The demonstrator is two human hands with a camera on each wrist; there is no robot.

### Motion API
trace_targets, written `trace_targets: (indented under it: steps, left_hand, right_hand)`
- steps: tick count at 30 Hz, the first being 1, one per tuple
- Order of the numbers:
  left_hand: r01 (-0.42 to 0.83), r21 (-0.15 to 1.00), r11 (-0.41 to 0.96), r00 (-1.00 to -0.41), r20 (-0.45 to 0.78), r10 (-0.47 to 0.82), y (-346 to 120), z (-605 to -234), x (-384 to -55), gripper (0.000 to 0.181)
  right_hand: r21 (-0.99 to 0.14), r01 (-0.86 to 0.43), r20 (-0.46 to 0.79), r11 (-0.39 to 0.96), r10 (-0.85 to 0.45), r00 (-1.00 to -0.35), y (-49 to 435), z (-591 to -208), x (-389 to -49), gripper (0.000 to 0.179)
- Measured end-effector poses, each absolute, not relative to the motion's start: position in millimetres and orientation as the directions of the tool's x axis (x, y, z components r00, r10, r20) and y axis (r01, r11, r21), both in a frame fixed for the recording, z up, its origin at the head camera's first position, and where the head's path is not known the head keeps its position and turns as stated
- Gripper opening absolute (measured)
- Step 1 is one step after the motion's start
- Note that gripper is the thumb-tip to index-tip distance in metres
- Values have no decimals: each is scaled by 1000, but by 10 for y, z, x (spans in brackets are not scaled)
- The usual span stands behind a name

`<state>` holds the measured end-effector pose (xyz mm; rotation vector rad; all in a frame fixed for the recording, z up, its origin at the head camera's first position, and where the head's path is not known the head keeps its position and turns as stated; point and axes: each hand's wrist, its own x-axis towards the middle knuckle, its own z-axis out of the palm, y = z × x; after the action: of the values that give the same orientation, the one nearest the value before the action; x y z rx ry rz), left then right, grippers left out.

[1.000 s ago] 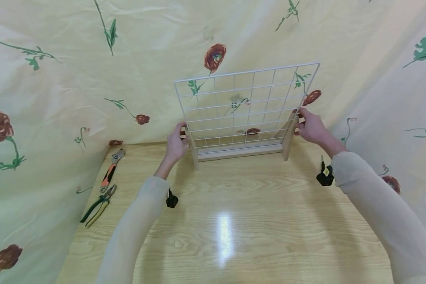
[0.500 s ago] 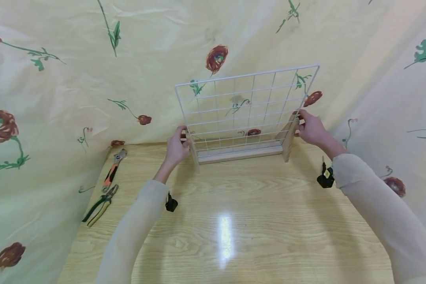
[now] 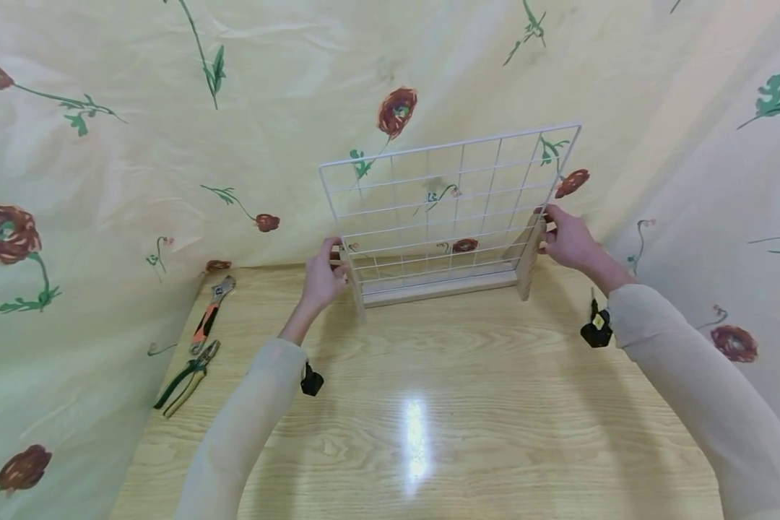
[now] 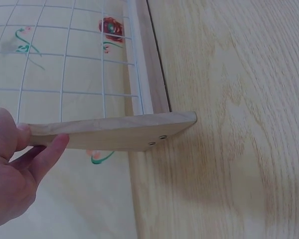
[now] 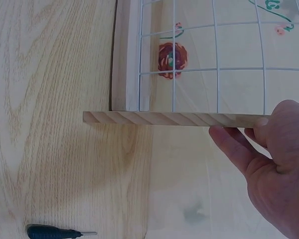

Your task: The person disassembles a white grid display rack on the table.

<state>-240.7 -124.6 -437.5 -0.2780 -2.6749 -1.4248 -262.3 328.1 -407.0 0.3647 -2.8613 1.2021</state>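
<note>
- Head view: a white wire grid (image 3: 458,196) stands at upper centre between a pale wooden left side board (image 3: 355,285) and a pale wooden right side board (image 3: 529,260), above a pale wooden crossbar (image 3: 442,289). Caution: uneven force could twist or tip this assembly on the wood-grain worktop (image 3: 494,404). Left hand (image 3: 325,278) and right hand (image 3: 572,235) flank it, forearms angled inward.
- Left wrist view: caution: a loose joint at the two round metal fasteners (image 4: 162,137) could open under sideways pull; tightness cannot be judged. The left hand, at left edge, pinches its board's end.
- Right wrist view: caution: a slack grip could let the board lean outward, freeing the grid. The right hand, at lower right, pinches the board's end, fingers bent.
</note>
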Motion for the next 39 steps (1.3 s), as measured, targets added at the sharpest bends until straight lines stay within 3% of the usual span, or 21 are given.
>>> trace_targets:
  steps: [39]
  left_hand:
    - [225, 813, 537, -974, 208, 93, -1324, -4377, -2202, 48]
  right_hand:
    - [-688, -227, 93, 689, -227, -969, 3205, -4070, -2602, 41]
